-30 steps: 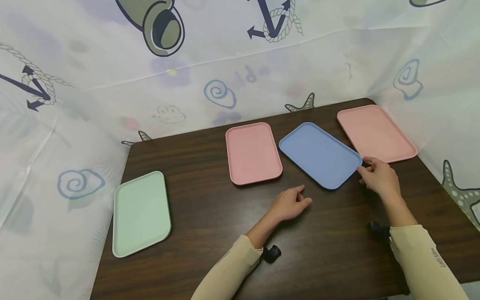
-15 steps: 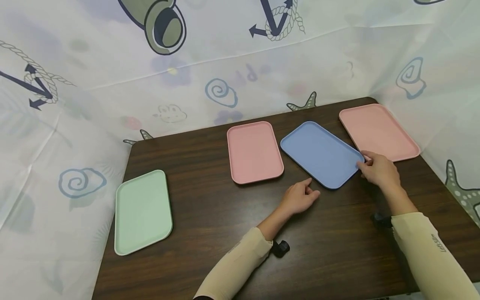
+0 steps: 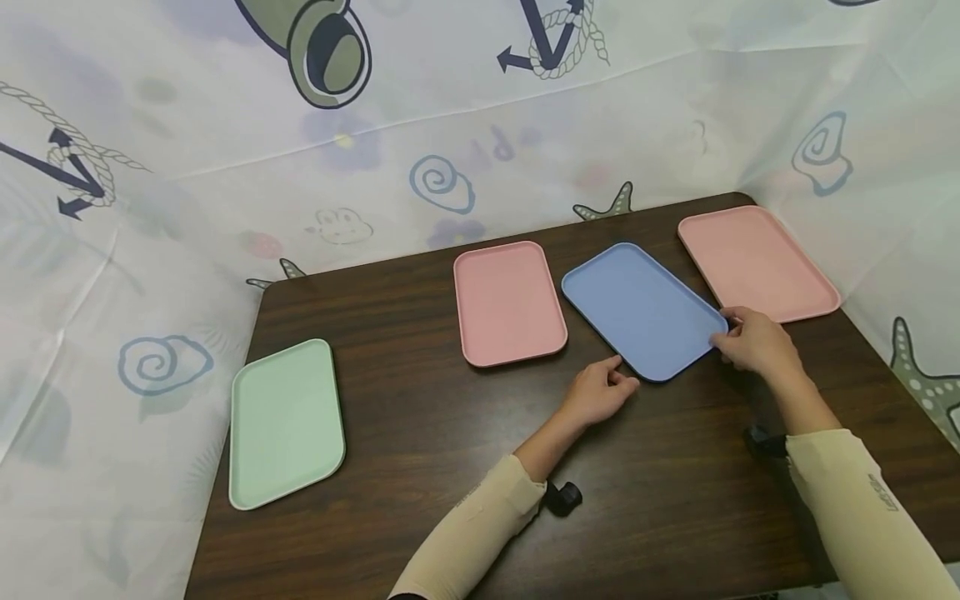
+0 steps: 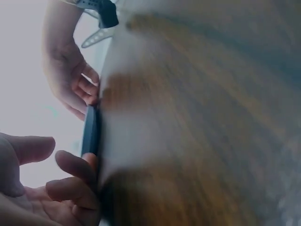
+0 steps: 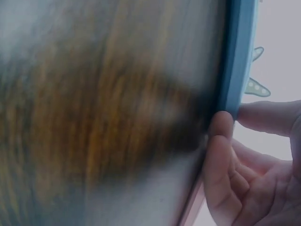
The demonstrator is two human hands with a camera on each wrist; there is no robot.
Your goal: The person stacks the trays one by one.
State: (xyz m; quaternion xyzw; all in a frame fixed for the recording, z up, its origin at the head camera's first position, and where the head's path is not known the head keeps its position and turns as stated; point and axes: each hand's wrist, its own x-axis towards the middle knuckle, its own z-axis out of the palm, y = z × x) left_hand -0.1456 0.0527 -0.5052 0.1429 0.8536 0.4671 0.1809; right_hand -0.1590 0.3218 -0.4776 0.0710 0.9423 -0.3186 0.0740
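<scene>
You are working at the rim of the blue tray (image 3: 641, 308)

Your right hand (image 3: 759, 343) is holding the blue tray at its right corner, the thumb and a finger closing on the rim in a narrow pinch. Your left hand (image 3: 597, 392) is touching its long side with one finger, close to the corner nearest to you; the left thumb is standing apart, and I am not seeing any grip there. The step in hand seems to be the placing or the taking of this tray; I cannot tell which. The next move probably calls for a steady right pinch and, if you are wanting to lift, for the left thumb on the rim also.

The blue tray is lying at an angle in the right half of the desk (image 3: 420, 450), nearer to the far edge. Just beside it, on its left, a pink tray (image 3: 510, 304) is lying close to that edge. A second pink tray (image 3: 757, 262) is occupying the far right corner. Well apart, a green tray (image 3: 287, 423) is lying along the left edge.
</scene>
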